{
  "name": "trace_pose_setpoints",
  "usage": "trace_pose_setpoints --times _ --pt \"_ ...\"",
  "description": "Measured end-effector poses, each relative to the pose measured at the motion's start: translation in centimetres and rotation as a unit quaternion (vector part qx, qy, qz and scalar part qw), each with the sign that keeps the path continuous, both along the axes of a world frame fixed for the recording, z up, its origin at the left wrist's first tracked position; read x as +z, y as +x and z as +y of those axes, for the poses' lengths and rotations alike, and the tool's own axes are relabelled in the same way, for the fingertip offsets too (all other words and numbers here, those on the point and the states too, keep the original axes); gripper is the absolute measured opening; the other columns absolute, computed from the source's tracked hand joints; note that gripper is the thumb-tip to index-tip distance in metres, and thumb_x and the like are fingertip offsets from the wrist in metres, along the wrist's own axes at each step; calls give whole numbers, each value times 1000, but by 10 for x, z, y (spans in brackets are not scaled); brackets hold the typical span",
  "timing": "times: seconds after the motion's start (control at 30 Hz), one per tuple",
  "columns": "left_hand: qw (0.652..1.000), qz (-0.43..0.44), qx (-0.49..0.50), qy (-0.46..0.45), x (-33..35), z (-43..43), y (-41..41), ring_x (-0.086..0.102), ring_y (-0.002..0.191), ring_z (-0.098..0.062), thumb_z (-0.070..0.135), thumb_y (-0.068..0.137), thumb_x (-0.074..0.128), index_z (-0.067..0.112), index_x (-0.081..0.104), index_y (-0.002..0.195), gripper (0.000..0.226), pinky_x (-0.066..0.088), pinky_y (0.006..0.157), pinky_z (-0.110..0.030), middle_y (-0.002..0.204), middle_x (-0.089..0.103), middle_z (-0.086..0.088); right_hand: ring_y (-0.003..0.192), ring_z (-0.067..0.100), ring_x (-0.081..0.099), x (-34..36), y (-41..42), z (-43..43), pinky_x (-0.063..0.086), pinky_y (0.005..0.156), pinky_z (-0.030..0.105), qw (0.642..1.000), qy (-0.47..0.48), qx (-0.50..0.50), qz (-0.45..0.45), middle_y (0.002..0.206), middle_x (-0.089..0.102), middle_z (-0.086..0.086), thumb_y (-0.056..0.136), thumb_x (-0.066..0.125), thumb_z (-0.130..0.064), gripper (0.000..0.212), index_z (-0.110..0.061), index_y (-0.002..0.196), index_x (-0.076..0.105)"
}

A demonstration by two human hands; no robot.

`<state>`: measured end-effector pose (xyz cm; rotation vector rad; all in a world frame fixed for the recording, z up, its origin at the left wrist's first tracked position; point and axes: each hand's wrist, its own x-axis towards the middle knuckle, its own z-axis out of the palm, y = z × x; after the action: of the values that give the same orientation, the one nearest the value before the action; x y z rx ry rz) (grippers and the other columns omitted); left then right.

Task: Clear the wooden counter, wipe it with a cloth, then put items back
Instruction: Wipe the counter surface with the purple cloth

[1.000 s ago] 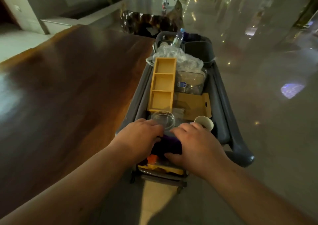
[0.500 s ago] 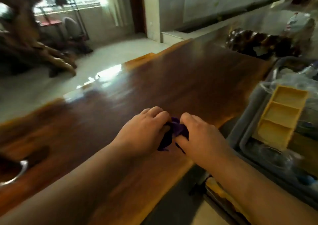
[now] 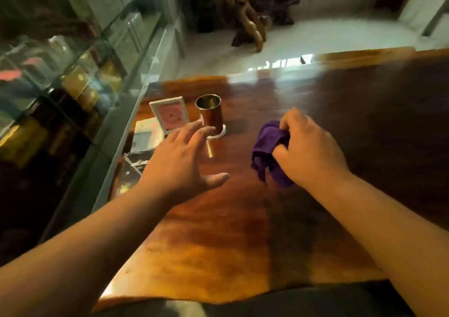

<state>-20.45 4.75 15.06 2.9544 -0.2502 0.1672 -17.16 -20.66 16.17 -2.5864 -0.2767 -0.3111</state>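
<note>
The glossy wooden counter (image 3: 243, 231) fills the lower middle of the head view. My right hand (image 3: 308, 151) is shut on a bunched purple cloth (image 3: 269, 151), held just over the wood. My left hand (image 3: 179, 161) hovers open with fingers spread, its fingertips close to a metal cup (image 3: 210, 114) standing upright on a white coaster (image 3: 220, 133). Behind the cup a small white picture frame (image 3: 168, 114) leans upright. A thin metal stick (image 3: 209, 149) lies on the wood beside my left hand.
A white card (image 3: 145, 134) and a dark glossy packet (image 3: 136, 168) lie at the counter's left edge. A glass display case (image 3: 73, 78) with boxes runs along the left. A carved wooden root sculpture (image 3: 245, 13) stands on the pale floor beyond the counter.
The view swung left from the grey cart to the counter's left end. Both hands held the purple cloth; now only my right hand holds it and my left hand has opened toward the cup.
</note>
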Motion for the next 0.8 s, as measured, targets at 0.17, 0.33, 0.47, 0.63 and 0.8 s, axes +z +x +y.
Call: trace_pose_setpoints --times 0.17,0.33,0.47,0.63,0.8 --pt "989 47 138 -3 -65 122 -81 31 147 -28 101 62 49 37 25 158 118 34 115 -53 168 25 4 65 22 45 -59 -11 118 28 55 35 997 27 63 33 87 43 -8 84 64 -17 31 -29 98 39" --pt "963 104 248 -23 -135 192 -172 27 150 -27 107 54 47 41 19 158 126 34 115 -54 170 20 6 68 25 45 -126 -39 198 27 51 33 992 13 113 63 93 49 -3 82 59 -8 36 -30 101 38" --pt "933 173 313 -45 -190 219 -219 24 152 -28 109 42 52 41 11 160 143 32 116 -56 172 11 6 78 33 56 -176 -55 227 46 61 43 987 -52 140 65 112 58 6 86 55 -2 45 -30 118 41" --pt "901 235 353 -85 -245 232 -233 15 155 -31 109 29 57 35 -4 162 164 27 120 -56 173 -3 3 108 36 54 -222 -59 231 55 80 47 968 -168 161 92 131 54 10 92 57 -17 53 -31 142 49" --pt "885 236 364 -170 -267 241 -221 20 152 -36 97 20 77 35 -7 160 175 29 119 -58 170 4 0 102 34 59 -252 -66 230 56 80 44 949 -212 198 122 124 58 8 98 54 -45 38 -29 131 64"
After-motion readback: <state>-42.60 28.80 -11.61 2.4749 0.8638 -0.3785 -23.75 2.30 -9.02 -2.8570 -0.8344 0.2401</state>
